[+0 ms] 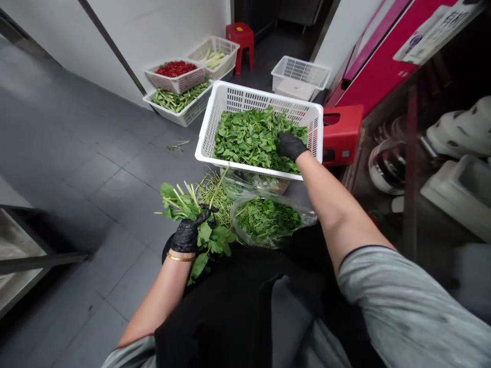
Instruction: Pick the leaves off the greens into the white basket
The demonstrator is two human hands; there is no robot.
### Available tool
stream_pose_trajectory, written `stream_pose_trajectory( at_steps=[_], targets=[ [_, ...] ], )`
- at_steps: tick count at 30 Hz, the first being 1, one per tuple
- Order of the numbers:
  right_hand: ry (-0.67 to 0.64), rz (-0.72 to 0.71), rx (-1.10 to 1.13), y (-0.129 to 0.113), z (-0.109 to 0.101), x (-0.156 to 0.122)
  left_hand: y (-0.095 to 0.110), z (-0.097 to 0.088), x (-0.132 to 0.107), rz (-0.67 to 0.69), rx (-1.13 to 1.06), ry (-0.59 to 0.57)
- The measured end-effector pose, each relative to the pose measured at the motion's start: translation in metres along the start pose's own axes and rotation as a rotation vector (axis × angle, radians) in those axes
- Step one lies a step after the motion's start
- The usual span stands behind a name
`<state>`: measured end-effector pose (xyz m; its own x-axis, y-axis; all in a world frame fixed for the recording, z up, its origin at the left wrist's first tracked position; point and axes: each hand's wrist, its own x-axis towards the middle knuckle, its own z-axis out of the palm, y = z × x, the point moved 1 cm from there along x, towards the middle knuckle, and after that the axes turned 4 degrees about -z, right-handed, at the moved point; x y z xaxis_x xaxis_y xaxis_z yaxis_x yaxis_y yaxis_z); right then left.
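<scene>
Left hand (187, 234): grip clamped around a bunch of greens (215, 238), near a stem pile (215, 195). Right hand (291, 145): at leaves (249, 135) inside white basket (249, 167); grip closure cannot be told. Step, apparently: depositing picked leaves. Next move likely calls for freeing the right hand.

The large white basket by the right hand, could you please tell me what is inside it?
The basket holds a broad heap of leafy greens, with the right hand against it. The heap covers the basket's bottom, which cannot be seen.
</scene>
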<state>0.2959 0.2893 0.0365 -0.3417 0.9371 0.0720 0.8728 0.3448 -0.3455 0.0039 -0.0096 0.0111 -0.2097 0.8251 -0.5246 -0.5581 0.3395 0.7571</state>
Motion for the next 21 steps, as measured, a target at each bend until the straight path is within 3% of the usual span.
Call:
stream_pose_trajectory(
  at_steps=[2,6,9,11,14,18,21],
  targets=[
    [0.009,-0.141,-0.003,-0.027,0.006,-0.026,0.000,0.003,-0.001,-0.033,-0.009,-0.028],
    [-0.002,-0.628,-0.100,-0.106,0.030,-0.075,0.000,0.010,-0.008,-0.028,-0.002,-0.073],
    [-0.132,-0.759,-0.272,-0.134,0.047,-0.085,0.003,0.010,-0.019,0.023,0.043,-0.105],
    [-0.227,-0.735,-0.339,-0.123,0.048,-0.079,0.008,0.002,-0.028,0.038,0.099,-0.107],
    [-0.264,-0.576,-0.341,-0.075,0.023,-0.063,0.019,-0.016,-0.040,0.022,0.118,-0.110],
    [-0.003,-0.245,-0.231,-0.012,-0.029,-0.033,0.026,-0.026,-0.044,0.052,-0.055,-0.075],
    [0.106,-0.121,-0.145,-0.008,-0.049,-0.013,0.020,-0.009,-0.038,0.079,-0.092,-0.035]
  ],
)
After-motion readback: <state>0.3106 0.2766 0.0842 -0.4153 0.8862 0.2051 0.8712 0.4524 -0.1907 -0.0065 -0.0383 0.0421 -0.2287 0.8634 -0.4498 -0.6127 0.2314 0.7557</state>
